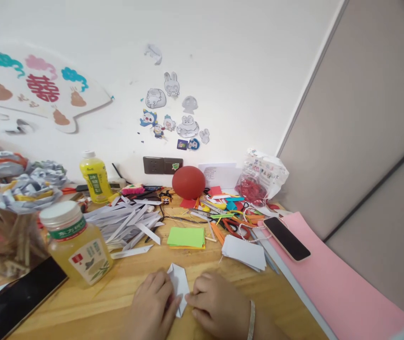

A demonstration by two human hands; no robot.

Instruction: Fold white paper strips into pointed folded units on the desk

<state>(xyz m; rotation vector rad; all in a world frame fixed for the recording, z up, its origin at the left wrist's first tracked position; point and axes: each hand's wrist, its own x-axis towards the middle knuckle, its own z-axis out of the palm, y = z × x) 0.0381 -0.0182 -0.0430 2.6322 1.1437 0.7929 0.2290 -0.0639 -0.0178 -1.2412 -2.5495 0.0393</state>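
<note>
A small piece of folded white paper (179, 283) lies on the wooden table in front of me, with pointed ends and creases along its sides. Along its left edge my left hand (152, 302) holds it, fingers curled and the thumb on the lower part. My right hand (218, 302), wearing a bracelet (252, 318), has its fingers bent together and pinches at the paper's right edge. A stack of green paper slips (186, 237) sits just beyond the folded piece. To the right of that lies a stack of white paper slips (244, 252).
Juice bottles (77, 245) and a dark phone-like slab (21, 302) stand at left. Behind are heaped white paper strips (127, 222), a red balloon (188, 182) and scissors (235, 226). At right, a phone (287, 239) rests on pink sheets (343, 283).
</note>
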